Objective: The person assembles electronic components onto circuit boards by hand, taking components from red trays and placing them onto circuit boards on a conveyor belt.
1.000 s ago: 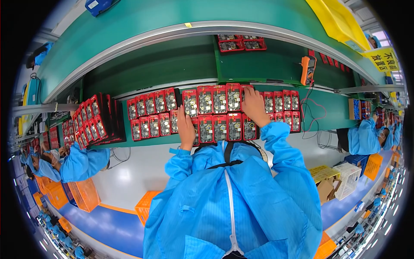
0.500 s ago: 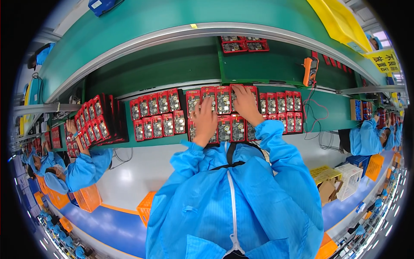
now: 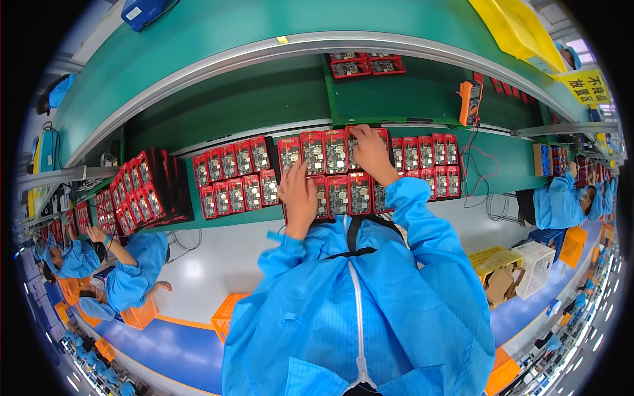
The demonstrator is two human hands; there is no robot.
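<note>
Right in front of me lies a block of circuit boards in red cases point(image 3: 336, 152), set in two rows on the green bench. My left hand point(image 3: 298, 196) rests on the left end of this block, its fingers apart over the seam between the rows. At the back row's right part, my right hand point(image 3: 372, 156) lies with fingers stretched onto a board, partly covering it. Neither hand lifts anything. To the left is another two-row group of red-cased boards point(image 3: 236, 175), and to the right a further group point(image 3: 426, 153).
A tall stack of red-cased boards point(image 3: 142, 188) stands farther left, near a co-worker in blue point(image 3: 135, 264). An orange multimeter point(image 3: 470, 103) with leads leans at the back right. More boards point(image 3: 368, 66) sit on the raised shelf. A yellow bin point(image 3: 522, 33) is above.
My left hand has slid left and slightly toward me across the boards. The right hand stays on the back row. The co-worker at the left has moved their arms. The whole view has shifted slightly.
</note>
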